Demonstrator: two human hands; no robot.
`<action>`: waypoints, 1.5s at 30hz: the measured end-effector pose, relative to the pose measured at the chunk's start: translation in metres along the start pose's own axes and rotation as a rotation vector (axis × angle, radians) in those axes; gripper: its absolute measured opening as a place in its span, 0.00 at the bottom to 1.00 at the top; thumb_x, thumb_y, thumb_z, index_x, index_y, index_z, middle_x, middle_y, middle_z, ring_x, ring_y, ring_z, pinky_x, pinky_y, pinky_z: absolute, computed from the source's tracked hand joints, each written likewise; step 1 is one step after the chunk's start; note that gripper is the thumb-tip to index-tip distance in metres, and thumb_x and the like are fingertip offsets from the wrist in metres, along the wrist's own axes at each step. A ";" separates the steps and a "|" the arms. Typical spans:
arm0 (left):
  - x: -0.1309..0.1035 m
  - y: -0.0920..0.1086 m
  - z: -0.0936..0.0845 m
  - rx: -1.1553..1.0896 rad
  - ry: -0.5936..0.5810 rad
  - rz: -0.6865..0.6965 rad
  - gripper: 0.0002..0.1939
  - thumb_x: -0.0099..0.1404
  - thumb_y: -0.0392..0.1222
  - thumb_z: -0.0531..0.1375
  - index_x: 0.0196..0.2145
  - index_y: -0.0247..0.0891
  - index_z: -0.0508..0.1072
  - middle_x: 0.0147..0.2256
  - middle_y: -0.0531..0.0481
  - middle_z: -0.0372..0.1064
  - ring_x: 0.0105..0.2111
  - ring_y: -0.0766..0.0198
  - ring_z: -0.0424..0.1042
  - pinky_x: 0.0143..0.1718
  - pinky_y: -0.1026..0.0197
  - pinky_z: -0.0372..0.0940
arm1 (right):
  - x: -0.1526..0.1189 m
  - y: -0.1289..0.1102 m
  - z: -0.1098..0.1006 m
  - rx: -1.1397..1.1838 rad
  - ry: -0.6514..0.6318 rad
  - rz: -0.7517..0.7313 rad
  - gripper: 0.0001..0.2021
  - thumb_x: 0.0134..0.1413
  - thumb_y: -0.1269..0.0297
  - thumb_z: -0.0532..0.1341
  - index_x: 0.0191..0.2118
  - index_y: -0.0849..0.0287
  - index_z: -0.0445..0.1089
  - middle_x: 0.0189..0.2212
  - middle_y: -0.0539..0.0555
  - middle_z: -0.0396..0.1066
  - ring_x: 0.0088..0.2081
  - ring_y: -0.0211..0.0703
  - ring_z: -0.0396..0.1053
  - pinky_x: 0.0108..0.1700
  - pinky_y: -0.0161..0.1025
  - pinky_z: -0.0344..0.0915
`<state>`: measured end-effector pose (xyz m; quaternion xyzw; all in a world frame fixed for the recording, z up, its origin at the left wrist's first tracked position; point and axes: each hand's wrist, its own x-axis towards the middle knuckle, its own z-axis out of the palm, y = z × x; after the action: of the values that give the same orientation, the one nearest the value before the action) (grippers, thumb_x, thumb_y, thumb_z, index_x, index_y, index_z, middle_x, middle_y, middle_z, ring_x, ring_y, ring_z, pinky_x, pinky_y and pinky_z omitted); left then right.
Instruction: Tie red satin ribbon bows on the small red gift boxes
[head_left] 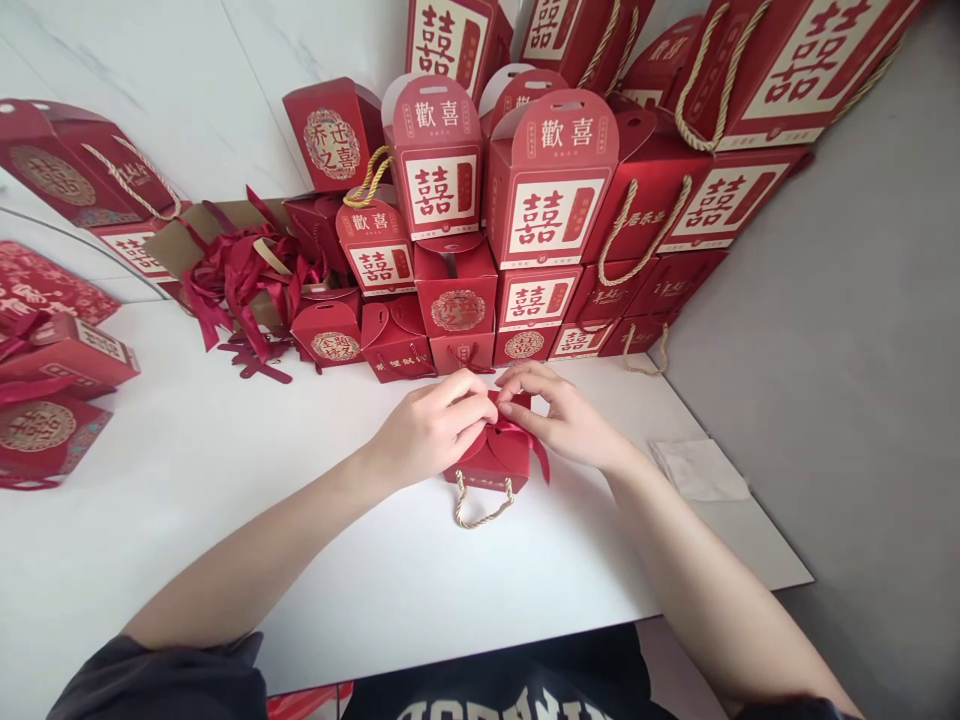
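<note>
A small red gift box (491,465) with curved top flaps stands on the white table, a cream rope handle (480,522) hanging at its near side. Red ribbon (534,447) lies across its top, and one tail drops over the right side. My left hand (435,425) pinches the ribbon from the left, fingers bent over the box top. From the right, my right hand (551,412) closes thumb and fingertips on the same ribbon. Both sets of fingertips nearly meet above the box and hide part of the ribbon.
Stacked red boxes (551,215) line the back of the white table (337,580). An open carton holding loose red ribbons (251,265) is at the back left. More red boxes (45,425) sit at the far left. A white cloth (701,470) lies by the grey wall.
</note>
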<state>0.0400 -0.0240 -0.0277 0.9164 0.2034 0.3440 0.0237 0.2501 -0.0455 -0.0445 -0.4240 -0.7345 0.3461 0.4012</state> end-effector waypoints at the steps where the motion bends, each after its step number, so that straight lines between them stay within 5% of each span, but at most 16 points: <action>1: 0.000 -0.002 0.000 -0.001 0.004 0.019 0.07 0.66 0.29 0.56 0.34 0.38 0.72 0.35 0.51 0.67 0.33 0.70 0.71 0.37 0.67 0.68 | 0.001 0.002 -0.001 0.021 -0.038 0.019 0.06 0.61 0.62 0.61 0.37 0.55 0.74 0.45 0.55 0.71 0.51 0.47 0.67 0.56 0.48 0.61; 8: 0.003 0.001 -0.006 0.190 -0.087 0.112 0.09 0.68 0.33 0.54 0.31 0.39 0.72 0.32 0.51 0.69 0.30 0.67 0.70 0.32 0.62 0.67 | 0.002 0.005 -0.004 0.241 -0.170 0.119 0.08 0.58 0.57 0.64 0.37 0.52 0.79 0.53 0.54 0.73 0.62 0.51 0.62 0.64 0.53 0.55; 14: 0.006 0.009 -0.014 0.303 -0.218 0.152 0.11 0.69 0.33 0.52 0.29 0.40 0.70 0.28 0.51 0.68 0.27 0.65 0.65 0.30 0.59 0.61 | 0.002 0.005 -0.004 0.342 -0.213 0.147 0.08 0.55 0.58 0.66 0.37 0.53 0.80 0.54 0.53 0.72 0.55 0.51 0.69 0.63 0.52 0.60; 19: 0.008 0.010 -0.021 0.449 -0.173 -0.048 0.14 0.65 0.47 0.60 0.25 0.38 0.69 0.26 0.49 0.68 0.29 0.60 0.64 0.29 0.56 0.55 | 0.000 0.003 -0.003 0.199 -0.117 0.144 0.04 0.53 0.65 0.65 0.34 0.53 0.80 0.54 0.54 0.73 0.57 0.51 0.68 0.64 0.51 0.57; 24: 0.014 0.009 -0.029 0.097 -0.294 -0.475 0.20 0.56 0.57 0.65 0.22 0.38 0.70 0.25 0.52 0.69 0.30 0.62 0.65 0.33 0.58 0.59 | -0.001 -0.002 -0.003 0.167 -0.118 0.149 0.06 0.54 0.65 0.64 0.35 0.54 0.80 0.53 0.55 0.73 0.57 0.51 0.68 0.62 0.52 0.60; 28: 0.018 0.009 -0.033 -0.243 -0.397 -0.704 0.18 0.60 0.57 0.61 0.26 0.39 0.74 0.26 0.53 0.71 0.29 0.64 0.65 0.31 0.61 0.60 | -0.001 -0.005 -0.004 0.167 -0.127 0.141 0.05 0.55 0.66 0.63 0.34 0.54 0.79 0.54 0.54 0.72 0.56 0.51 0.69 0.61 0.53 0.60; 37: 0.018 0.002 -0.051 -0.428 -0.528 -0.723 0.13 0.61 0.48 0.61 0.25 0.37 0.72 0.23 0.54 0.67 0.23 0.68 0.61 0.24 0.64 0.56 | -0.005 -0.014 -0.014 0.117 -0.109 0.219 0.06 0.47 0.74 0.59 0.26 0.57 0.69 0.56 0.55 0.70 0.53 0.53 0.70 0.42 0.43 0.70; 42: 0.017 -0.005 -0.056 -0.387 -0.585 -0.674 0.12 0.61 0.46 0.59 0.23 0.38 0.71 0.22 0.55 0.63 0.22 0.69 0.59 0.23 0.65 0.53 | -0.008 -0.014 -0.028 -0.080 -0.091 0.126 0.06 0.45 0.75 0.61 0.26 0.56 0.69 0.50 0.52 0.74 0.55 0.52 0.68 0.57 0.50 0.61; 45: 0.017 -0.009 -0.057 -0.319 -0.659 -0.673 0.13 0.63 0.47 0.58 0.24 0.39 0.70 0.21 0.56 0.62 0.21 0.70 0.58 0.22 0.65 0.51 | -0.009 -0.013 -0.033 -0.073 -0.176 0.133 0.05 0.49 0.73 0.61 0.28 0.55 0.70 0.51 0.53 0.74 0.53 0.51 0.69 0.53 0.48 0.65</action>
<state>0.0117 -0.0149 0.0246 0.8447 0.4146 0.0363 0.3365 0.2772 -0.0529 -0.0219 -0.4541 -0.7491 0.3810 0.2958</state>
